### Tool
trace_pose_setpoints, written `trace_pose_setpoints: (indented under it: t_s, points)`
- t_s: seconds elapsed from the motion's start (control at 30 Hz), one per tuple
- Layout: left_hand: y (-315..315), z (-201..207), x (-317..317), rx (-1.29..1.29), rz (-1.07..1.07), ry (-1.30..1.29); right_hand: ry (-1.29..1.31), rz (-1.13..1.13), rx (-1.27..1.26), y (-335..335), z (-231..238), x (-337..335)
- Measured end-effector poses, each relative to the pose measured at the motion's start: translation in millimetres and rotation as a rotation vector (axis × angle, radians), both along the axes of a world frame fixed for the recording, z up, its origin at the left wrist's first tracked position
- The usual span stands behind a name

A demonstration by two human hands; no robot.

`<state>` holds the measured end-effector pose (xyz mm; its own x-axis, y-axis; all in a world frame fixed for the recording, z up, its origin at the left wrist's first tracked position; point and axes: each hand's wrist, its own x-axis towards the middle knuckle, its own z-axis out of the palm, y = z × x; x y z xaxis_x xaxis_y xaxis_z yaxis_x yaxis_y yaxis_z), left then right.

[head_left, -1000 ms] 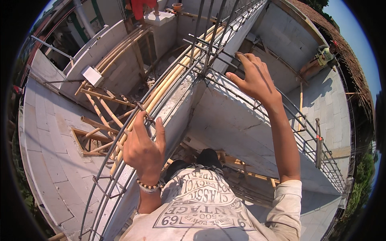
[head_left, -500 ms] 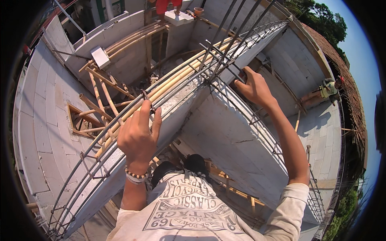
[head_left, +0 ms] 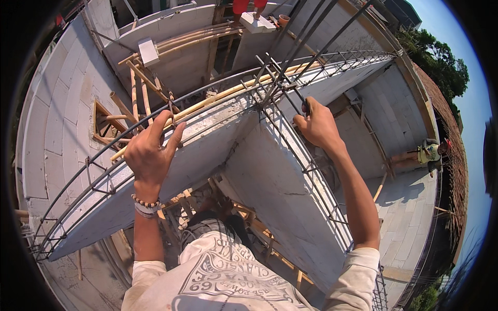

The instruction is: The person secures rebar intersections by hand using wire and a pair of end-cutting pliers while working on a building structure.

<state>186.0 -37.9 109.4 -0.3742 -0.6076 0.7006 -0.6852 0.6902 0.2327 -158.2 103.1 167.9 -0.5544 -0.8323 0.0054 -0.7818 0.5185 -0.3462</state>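
A long rebar cage (head_left: 101, 176) runs along the top of a pale block wall (head_left: 207, 136). My left hand (head_left: 150, 150) is closed at this cage, fingers and thumb around a dark stirrup (head_left: 170, 107). Upright rebars (head_left: 300, 44) rise where a second wall (head_left: 290, 171) meets the first. Just right of them, my right hand (head_left: 321, 127) grips the end of a short rebar (head_left: 294, 98) that crosses the joint. Its fingers partly hide that end. Another narrow cage (head_left: 314, 166) lies along the second wall's top. Yellow bamboo poles (head_left: 223, 95) lie just beyond the first wall's top.
Bamboo scaffolding (head_left: 142, 88) and a white block (head_left: 148, 52) stand beyond the wall. A person in red (head_left: 244, 6) is at a white slab (head_left: 257, 23) at the back. Another person (head_left: 428, 153) is at the right. Below me is a deep drop with timber (head_left: 270, 249).
The view has shifted and turned. My left hand sits farther left of the upright bars, still at the cage. My right hand stays at the joint, slightly lower in view.
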Motion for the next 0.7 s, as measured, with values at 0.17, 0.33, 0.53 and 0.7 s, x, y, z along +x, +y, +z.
trace_pose_setpoints:
  t_s: [0.17, 0.33, 0.53, 0.7]
  points:
    - [-0.4, 1.5, 2.4, 0.155, 0.004, 0.009, -0.023, 0.011, 0.022, -1.8, 5.9, 2.3]
    - [0.7, 1.2, -4.4, 0.109, 0.075, -0.006, -0.054, 0.000, 0.024, -3.6, 8.4, 3.6]
    - [9.4, 6.9, -7.1, 0.289, 0.091, -0.029, -0.039, 0.019, 0.048, -1.5, 2.8, -1.8]
    - [8.7, 12.1, -11.2, 0.254, 0.082, -0.057, -0.028, 0.024, -0.025, 1.8, -2.7, -3.6]
